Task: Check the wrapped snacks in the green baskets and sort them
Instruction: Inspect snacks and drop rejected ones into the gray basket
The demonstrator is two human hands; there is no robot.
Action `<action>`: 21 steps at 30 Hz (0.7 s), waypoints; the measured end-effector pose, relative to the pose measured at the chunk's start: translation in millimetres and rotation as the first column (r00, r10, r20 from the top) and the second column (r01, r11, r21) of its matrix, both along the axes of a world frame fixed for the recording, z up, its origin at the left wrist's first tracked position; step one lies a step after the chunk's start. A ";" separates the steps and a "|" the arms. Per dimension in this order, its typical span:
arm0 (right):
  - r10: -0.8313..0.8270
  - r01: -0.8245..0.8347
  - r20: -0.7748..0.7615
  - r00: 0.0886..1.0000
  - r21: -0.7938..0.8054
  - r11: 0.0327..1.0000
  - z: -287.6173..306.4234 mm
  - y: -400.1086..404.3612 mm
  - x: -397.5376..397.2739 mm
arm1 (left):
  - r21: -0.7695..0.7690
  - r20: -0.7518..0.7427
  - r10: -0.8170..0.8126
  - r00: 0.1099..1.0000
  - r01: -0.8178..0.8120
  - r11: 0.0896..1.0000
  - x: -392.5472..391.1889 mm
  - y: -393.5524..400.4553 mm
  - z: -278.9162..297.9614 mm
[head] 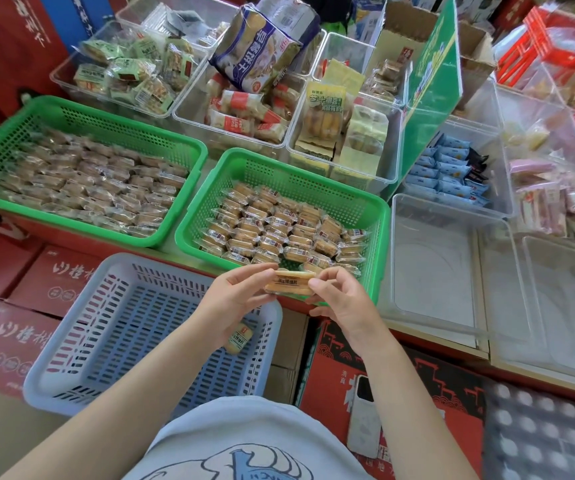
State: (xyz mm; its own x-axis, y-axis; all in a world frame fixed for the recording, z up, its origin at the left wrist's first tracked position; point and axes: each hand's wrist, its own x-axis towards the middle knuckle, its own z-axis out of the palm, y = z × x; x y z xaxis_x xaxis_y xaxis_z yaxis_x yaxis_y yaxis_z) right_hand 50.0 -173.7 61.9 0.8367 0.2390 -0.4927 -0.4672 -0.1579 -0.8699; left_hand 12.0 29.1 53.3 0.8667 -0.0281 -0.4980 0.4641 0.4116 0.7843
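Two green baskets sit side by side on the red counter: the left green basket [81,109], the larger in view, is filled with rows of clear-wrapped snacks, and the right green basket [376,209] holds packed rows of similar wrapped biscuits [272,230]. Nearer the person, below the counter edge, a pale blue basket [106,327] rests on red cartons [12,344], and one small wrapped piece [239,337] lies on its slatted floor, partly hidden under the left wrist. Clear plastic bins [435,271] stand to the right of the green baskets and behind them. A white phone [364,415] lies on a red carton by the person's right forearm. Both hands are raised over the near rim of the right green basket, holding a single wrapped snack [289,281] between them. Its long axis runs left to right, roughly level, its printed label facing up toward the camera. The left hand [234,299] pinches the snack's left end with thumb and fingertips; the right hand [339,299] pinches its right end, fingers curled around it.
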 end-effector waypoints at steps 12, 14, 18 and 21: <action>0.026 -0.023 0.018 1.000 -0.175 0.984 -29.3 -1.9 34.8 | 0.093 -0.111 -0.032 0.993 0.042 0.995 37.7 4.5 -37.0; 0.025 -0.027 -0.014 1.000 -0.180 0.983 -34.8 -2.9 40.7 | 0.166 -0.129 -0.077 0.989 0.098 0.981 46.8 6.4 -43.6; 0.027 -0.041 -0.121 0.992 -0.115 0.992 -44.1 -1.7 52.3 | 0.236 -0.138 -0.145 0.980 0.175 0.956 66.9 11.6 -53.3; 0.029 -0.044 -0.144 0.989 -0.102 0.994 -47.7 -1.7 63.6 | 0.228 -0.143 -0.146 0.979 0.176 0.958 78.1 13.1 -59.0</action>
